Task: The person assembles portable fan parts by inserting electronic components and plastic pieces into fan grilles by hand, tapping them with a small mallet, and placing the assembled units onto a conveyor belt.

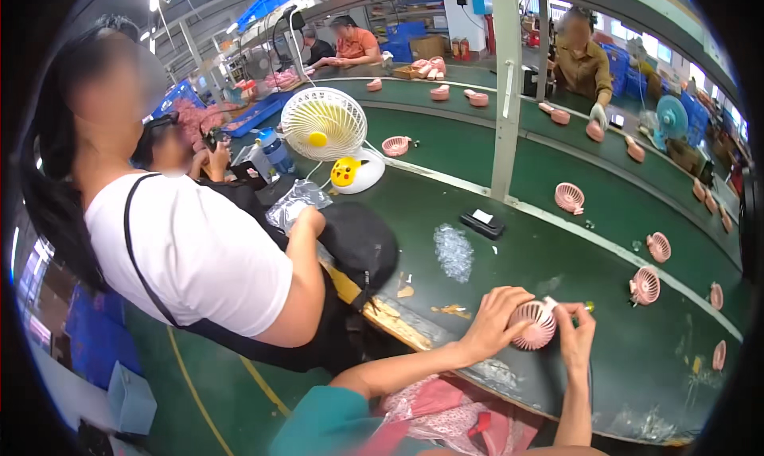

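Observation:
Over the dark green bench top (pixel 422 217), close to its near edge, I hold a small round pink slatted fan housing (pixel 535 333). My left hand (pixel 500 322) wraps its fingers and thumb around the left and upper side of it. The thumb and fingers of my right hand (pixel 574 338) pinch the upper right rim, beside a small white part (pixel 549 304). What exactly lies between those right fingertips is hidden. A heap of small clear plastic pieces (pixel 454 253) lies farther off to the left, near a black case (pixel 482 224) with a white label.
Pink fan housings (pixel 645 286) stand spaced along the green conveyor (pixel 541 177) beyond. An upright post (pixel 504 90) rises at its rail. A white desk fan (pixel 325 130) and black bag (pixel 350 241) sit left, beside a person in white (pixel 187 253). A gloved co-worker (pixel 585 66) works across.

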The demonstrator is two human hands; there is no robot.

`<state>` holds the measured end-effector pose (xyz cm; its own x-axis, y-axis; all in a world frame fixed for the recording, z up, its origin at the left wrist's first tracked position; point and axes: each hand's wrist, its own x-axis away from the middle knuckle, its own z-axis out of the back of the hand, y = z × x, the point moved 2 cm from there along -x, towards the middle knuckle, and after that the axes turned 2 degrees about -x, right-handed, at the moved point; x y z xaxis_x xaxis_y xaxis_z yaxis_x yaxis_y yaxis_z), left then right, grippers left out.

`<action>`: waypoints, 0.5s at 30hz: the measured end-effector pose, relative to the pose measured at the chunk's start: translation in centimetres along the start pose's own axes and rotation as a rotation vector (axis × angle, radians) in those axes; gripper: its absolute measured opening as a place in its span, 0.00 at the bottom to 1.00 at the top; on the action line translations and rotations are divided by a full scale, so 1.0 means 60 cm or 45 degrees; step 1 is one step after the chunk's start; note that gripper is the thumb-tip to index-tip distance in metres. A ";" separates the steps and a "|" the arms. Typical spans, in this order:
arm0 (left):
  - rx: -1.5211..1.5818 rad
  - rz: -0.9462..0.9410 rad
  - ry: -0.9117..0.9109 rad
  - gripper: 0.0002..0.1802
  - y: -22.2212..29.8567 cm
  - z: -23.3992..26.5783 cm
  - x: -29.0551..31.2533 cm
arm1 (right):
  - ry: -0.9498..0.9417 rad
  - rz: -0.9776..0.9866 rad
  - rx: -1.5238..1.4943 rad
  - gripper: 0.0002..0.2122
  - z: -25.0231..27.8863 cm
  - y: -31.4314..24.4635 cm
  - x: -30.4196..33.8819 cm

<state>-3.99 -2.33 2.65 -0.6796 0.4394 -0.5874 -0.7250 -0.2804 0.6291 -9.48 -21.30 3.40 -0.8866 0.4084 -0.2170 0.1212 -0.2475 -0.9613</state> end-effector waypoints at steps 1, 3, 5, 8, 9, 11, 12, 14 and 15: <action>-0.129 -0.107 0.016 0.29 -0.001 0.005 0.008 | 0.015 0.057 0.156 0.07 0.000 0.008 -0.014; -0.350 -0.278 0.003 0.35 -0.003 -0.004 0.024 | 0.042 0.137 0.306 0.06 -0.013 0.028 -0.035; -0.286 -0.275 -0.123 0.32 -0.012 -0.032 0.018 | 0.011 0.110 0.573 0.09 0.000 0.067 -0.036; -0.432 -0.243 -0.220 0.26 -0.035 -0.019 0.022 | -0.056 0.265 0.901 0.05 -0.044 0.061 -0.046; -0.440 -0.199 -0.224 0.26 -0.033 -0.010 0.016 | -0.083 0.441 0.914 0.04 -0.050 0.058 -0.050; -0.383 -0.172 -0.237 0.27 -0.025 0.001 0.010 | -0.047 0.468 0.937 0.04 -0.051 0.050 -0.041; -0.364 -0.182 -0.244 0.27 -0.024 -0.005 0.009 | -0.038 0.441 0.950 0.05 -0.050 0.054 -0.035; -0.345 -0.198 -0.256 0.27 -0.020 -0.014 0.014 | 0.024 0.446 0.909 0.05 -0.040 0.057 -0.021; -0.342 -0.206 -0.265 0.26 -0.016 -0.017 0.016 | 0.034 0.425 0.927 0.05 -0.037 0.060 -0.019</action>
<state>-4.04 -2.52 0.97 -0.5370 0.6523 -0.5348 -0.8431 -0.3953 0.3645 -7.06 -20.72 -0.21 -0.8427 0.2303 -0.4866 0.0482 -0.8680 -0.4942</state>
